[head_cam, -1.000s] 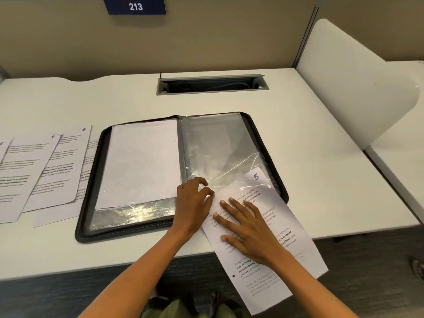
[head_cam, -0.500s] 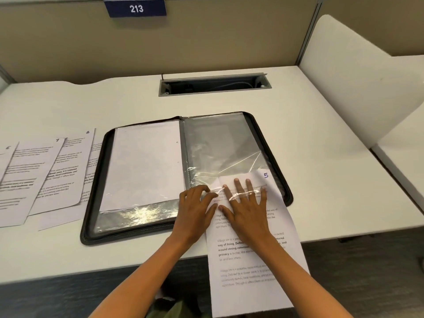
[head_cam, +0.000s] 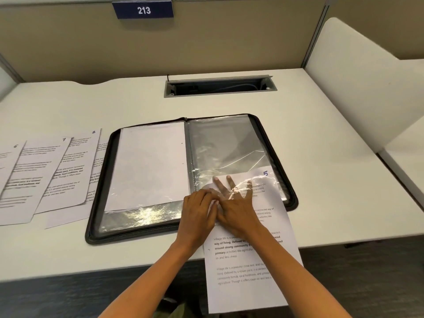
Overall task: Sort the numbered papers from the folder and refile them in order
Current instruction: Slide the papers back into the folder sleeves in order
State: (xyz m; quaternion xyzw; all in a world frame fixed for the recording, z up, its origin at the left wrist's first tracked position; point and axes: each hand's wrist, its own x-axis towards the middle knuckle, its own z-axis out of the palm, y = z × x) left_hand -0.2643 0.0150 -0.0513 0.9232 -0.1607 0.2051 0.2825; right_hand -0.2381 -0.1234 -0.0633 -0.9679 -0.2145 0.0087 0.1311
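Open folder (head_cam: 190,177) flat on desk (head_cam: 321,161), near front edge. Cable slot (head_cam: 220,86) behind folder, set into desk. Number plate (head_cam: 142,9) on partition behind desk. Loose sheets 6 (head_cam: 13,180), 7 (head_cam: 46,175) and 8 (head_cam: 75,166) on desk left of folder, overlapping, with 8 nearest folder. Blank sheet (head_cam: 149,164) in folder's left sleeve. Sheet 5 (head_cam: 250,255) with top end inside right sleeve (head_cam: 227,143), lower end overhanging desk front. Left hand (head_cam: 196,216) at sleeve opening, touching right hand (head_cam: 236,210); right hand on sheet 5, fingers (head_cam: 220,184) under sleeve film.

Bare desk (head_cam: 321,180) right of the folder (head_cam: 101,180); loose papers (head_cam: 46,175) crowd its left.
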